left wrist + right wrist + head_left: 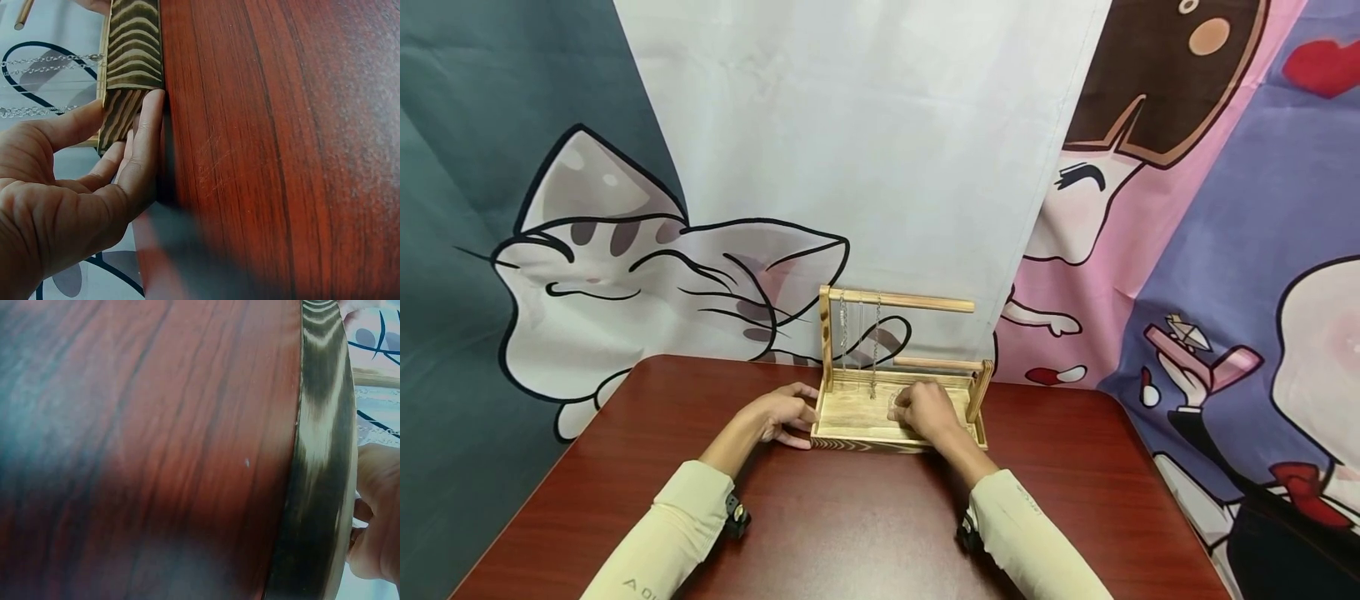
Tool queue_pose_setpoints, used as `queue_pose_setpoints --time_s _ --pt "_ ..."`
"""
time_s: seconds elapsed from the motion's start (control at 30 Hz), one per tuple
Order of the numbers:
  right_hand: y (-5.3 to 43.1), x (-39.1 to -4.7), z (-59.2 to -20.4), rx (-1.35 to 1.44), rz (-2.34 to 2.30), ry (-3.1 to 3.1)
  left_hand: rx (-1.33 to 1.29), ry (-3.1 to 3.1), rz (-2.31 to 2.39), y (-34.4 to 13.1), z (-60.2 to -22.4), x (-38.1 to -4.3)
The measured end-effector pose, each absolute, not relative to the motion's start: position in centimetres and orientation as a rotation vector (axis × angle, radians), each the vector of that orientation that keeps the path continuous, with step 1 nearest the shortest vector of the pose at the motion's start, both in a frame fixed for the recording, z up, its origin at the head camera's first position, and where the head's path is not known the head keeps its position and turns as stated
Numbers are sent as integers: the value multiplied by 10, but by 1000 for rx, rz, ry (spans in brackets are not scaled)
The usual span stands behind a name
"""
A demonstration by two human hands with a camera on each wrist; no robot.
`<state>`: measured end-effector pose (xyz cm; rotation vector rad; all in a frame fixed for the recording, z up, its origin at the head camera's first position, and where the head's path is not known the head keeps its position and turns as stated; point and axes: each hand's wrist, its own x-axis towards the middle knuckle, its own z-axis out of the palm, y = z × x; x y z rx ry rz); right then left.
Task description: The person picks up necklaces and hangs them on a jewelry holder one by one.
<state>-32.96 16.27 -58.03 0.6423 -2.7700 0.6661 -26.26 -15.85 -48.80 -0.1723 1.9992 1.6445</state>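
A wooden jewelry stand (850, 417) sits on the table, a shallow tray with a tall bar on a left post and a lower bar at the right. Thin silver necklaces (875, 342) hang from the left part of its top bar. My left hand (785, 412) grips the tray's left end; in the left wrist view its thumb is at the rim and its fingers lie against the outer wall. My right hand (927, 408) reaches over the front wall into the tray, its fingers bent down close to the tray floor. I cannot tell what is at its fingertips.
The red-brown wooden table (865, 517) stretches in front of the stand and to both sides. A printed cloth (880, 150) with cartoon figures hangs right behind the table's back edge. The stand's front wall (319, 444) runs beside my right wrist.
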Motion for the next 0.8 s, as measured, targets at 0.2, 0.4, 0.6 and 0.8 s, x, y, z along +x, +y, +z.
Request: queue_pose_setpoints --time_s 0.2,0.4,0.6,0.8 --pt "159 -333 -588 635 604 -2808 -174 1998 1649 -158 -489 -262" --pt "157 -333 -588 657 578 -2800 -185 2001 1653 -158 -490 -262" --pt "158 -321 -563 628 861 -2885 -177 2001 1649 -159 -492 -261" --pt "153 -294 -510 379 1332 -2923 -159 2003 1647 -159 -490 -261"
